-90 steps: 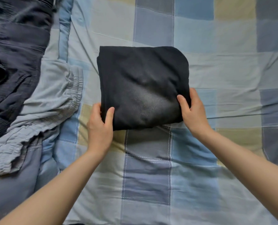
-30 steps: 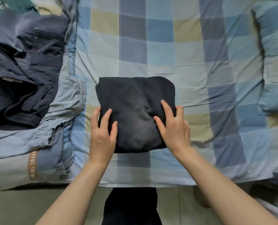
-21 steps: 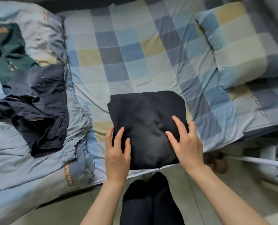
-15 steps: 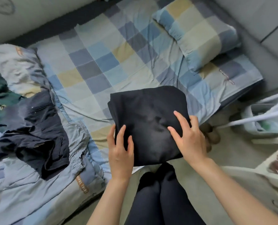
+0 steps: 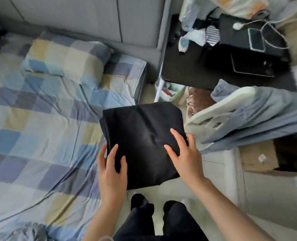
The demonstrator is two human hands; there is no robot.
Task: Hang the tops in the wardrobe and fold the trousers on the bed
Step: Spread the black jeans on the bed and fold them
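Change: the folded black trousers (image 5: 142,136), flat on the checked bed (image 5: 40,136) a second ago, are now lifted past its edge, over the floor.
Hands: your left hand (image 5: 112,169) and right hand (image 5: 184,153) grip them, fingers spread on top.
Meaning: this fold looks finished; you're carrying it away.

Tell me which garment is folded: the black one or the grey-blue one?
The black one, a neat square in both hands; the grey-blue one drapes loosely over the basket.

Bed (image 5: 40,136) left open; basket (image 5: 212,119), box (image 5: 258,159) crowd right.
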